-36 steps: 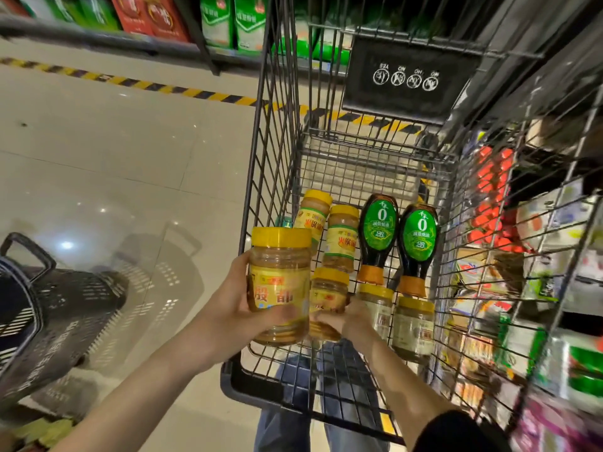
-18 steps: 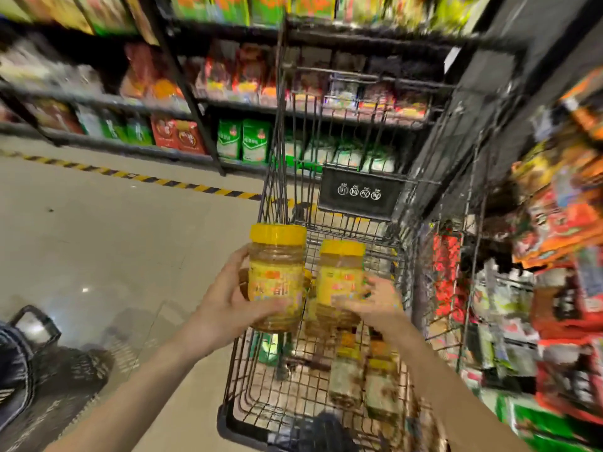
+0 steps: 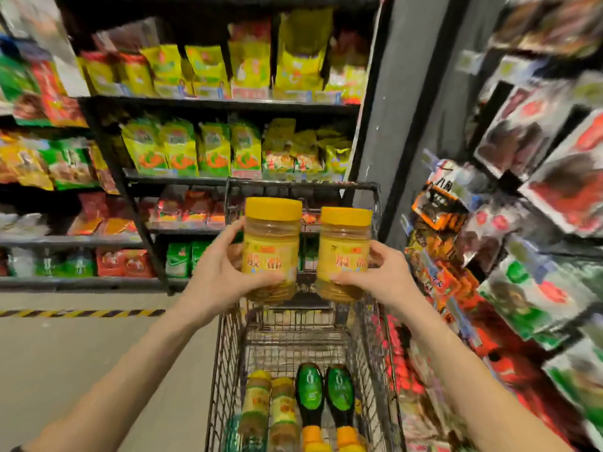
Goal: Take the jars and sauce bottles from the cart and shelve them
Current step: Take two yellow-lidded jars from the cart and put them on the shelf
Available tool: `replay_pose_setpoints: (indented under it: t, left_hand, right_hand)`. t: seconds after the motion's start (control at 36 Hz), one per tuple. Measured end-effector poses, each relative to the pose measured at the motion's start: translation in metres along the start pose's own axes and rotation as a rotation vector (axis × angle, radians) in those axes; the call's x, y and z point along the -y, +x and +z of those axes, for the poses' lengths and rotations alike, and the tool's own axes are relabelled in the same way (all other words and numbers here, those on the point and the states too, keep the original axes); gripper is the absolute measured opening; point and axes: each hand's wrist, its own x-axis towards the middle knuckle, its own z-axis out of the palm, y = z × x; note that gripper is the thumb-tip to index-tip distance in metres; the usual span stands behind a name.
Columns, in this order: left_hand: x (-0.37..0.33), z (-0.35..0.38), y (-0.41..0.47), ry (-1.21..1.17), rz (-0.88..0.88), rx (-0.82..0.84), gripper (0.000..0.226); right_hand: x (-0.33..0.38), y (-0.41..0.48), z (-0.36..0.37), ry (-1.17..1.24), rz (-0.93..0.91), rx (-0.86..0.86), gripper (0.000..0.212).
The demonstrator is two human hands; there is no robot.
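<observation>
Yellow-lidded jars, one per hand, held upright mid-frame above the cart (image 3: 375, 321): left hand (image 3: 218, 275) wrapped round the left jar (image 3: 272, 249), right hand (image 3: 375, 272) gripping the right jar (image 3: 344, 252) low, w/ fingertips near its base. Jars close but apart. More jars (image 3: 270, 409) & two sauce bottles (image 3: 324, 396) lie in the cart at bottom centre. Risks, as I judge: smooth plastic + low right-hand grip could let that jar tip or slip; jars could knock together; shelves at right are crowded, so placing blind may topple packets. Right side is blurred, free slot can't be made out.
</observation>
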Motion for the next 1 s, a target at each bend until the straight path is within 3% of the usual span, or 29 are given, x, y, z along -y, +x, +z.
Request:
replay_pose_setpoints:
  t: [0.11,0.25,0.33,0.47,0.67,0.92,1.0]
  left_hand:
    - [-0.031,0.002,0.0,-0.057,0.106,0.086,0.092]
    - [-0.059,0.004,-0.006,-0.098,0.233,0.211,0.094]
    - [-0.073,0.009,-0.013,-0.116,0.31,0.3,0.081]
    - [-0.096,0.021,-0.041,-0.154,0.452,0.444,0.08]
    - [-0.136,0.046,-0.1,-0.28,0.573,0.661,0.088]
    - [-0.191,0.098,-0.201,-0.387,0.635,0.981,0.093]
    - [-0.206,0.114,-0.244,-0.431,0.66,1.082,0.09]
  right_hand:
    - [0.03,-0.026,-0.023,-0.024,-0.06,-0.15,0.056]
    - [0.06,-0.079,-0.046,-0.096,-0.13,-0.333,0.04]
    - [0.07,-0.117,-0.055,-0.1,-0.146,-0.471,0.042]
    - [0.093,-0.194,-0.062,-0.133,-0.165,-0.67,0.048]
    - [0.127,-0.318,-0.061,-0.233,-0.105,-0.901,0.077]
    - [0.156,-0.479,-0.055,-0.374,-0.006,-1.235,0.077]
    - [0.162,-0.536,-0.051,-0.407,0.034,-1.344,0.065]
